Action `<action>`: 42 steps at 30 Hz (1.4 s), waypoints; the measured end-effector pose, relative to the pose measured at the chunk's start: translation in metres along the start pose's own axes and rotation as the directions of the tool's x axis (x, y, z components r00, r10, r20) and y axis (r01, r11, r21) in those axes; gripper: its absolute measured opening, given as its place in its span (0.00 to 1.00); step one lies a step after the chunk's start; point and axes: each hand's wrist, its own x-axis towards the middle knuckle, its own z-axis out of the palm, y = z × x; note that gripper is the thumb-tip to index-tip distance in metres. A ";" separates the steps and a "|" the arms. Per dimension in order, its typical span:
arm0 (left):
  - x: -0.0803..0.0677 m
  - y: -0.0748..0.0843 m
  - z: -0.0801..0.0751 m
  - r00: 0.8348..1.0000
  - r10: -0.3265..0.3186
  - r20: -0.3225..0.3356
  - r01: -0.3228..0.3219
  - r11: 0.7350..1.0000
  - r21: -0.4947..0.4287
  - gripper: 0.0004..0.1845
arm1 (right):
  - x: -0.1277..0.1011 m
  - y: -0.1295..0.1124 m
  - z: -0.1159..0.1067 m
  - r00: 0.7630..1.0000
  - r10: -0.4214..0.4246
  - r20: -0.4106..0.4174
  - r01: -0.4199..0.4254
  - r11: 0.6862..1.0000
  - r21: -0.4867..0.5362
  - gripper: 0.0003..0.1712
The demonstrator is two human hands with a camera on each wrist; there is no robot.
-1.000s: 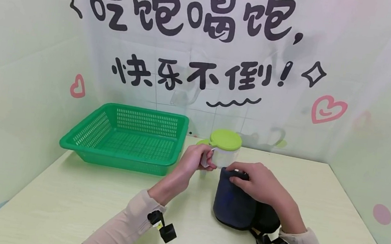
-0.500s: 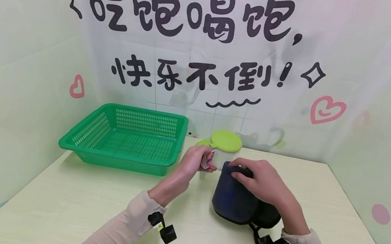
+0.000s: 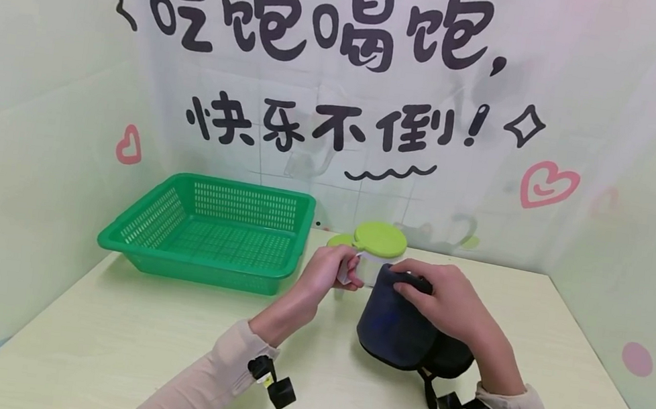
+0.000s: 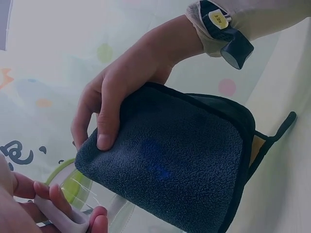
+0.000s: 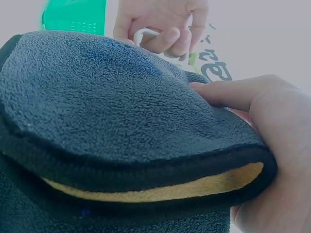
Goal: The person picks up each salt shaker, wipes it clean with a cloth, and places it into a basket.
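Note:
My left hand grips the white handle of a clear jar with a lime-green lid, standing toward the back of the table. Just right of it, my right hand pinches the top edge of a folded dark blue cloth, thumb on its near face. The cloth has black edging, a tan inner side and a hanging loop. Its upper corner overlaps the jar's lower side in the head view. In the left wrist view the cloth hides much of the right hand's fingers.
A green plastic basket with slotted sides stands at the back left. Behind the left hand shows a second lime-green lid. A printed curtain wall closes off the back of the pale table.
My right hand has raised the cloth slightly and moved it back toward the jar, so its corner now overlaps the jar. The left hand keeps its grip; the jar's lid sits marginally lower.

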 end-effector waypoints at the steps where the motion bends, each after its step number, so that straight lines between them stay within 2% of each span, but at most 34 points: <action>1: 0.000 0.000 0.000 1.000 0.000 0.000 0.000 1.000 -0.003 0.14 | 0.000 0.000 0.000 1.000 0.000 -0.001 0.000 1.000 0.001 0.14; 12: -0.003 0.003 -0.003 1.000 -0.011 0.003 0.011 1.000 -0.024 0.14 | 0.001 0.000 0.005 0.999 -0.002 0.045 0.001 1.000 0.023 0.13; 21: -0.002 0.002 -0.003 1.000 -0.004 0.003 0.004 0.999 -0.036 0.14 | 0.003 0.002 0.010 0.984 0.039 0.173 -0.044 0.999 0.024 0.11; 26: -0.002 0.002 -0.003 1.000 -0.003 0.006 0.003 0.999 -0.036 0.14 | 0.003 0.006 0.011 0.976 0.044 0.211 -0.049 0.999 0.020 0.11; 36: -0.001 0.002 -0.003 1.000 0.006 0.022 -0.006 1.000 -0.027 0.13 | 0.001 0.010 0.007 0.973 0.056 0.225 -0.061 0.998 0.013 0.11; 42: -0.001 0.001 -0.003 1.000 0.003 0.022 -0.002 1.000 -0.019 0.14 | 0.000 0.009 0.006 0.985 0.028 0.173 -0.029 1.000 0.001 0.11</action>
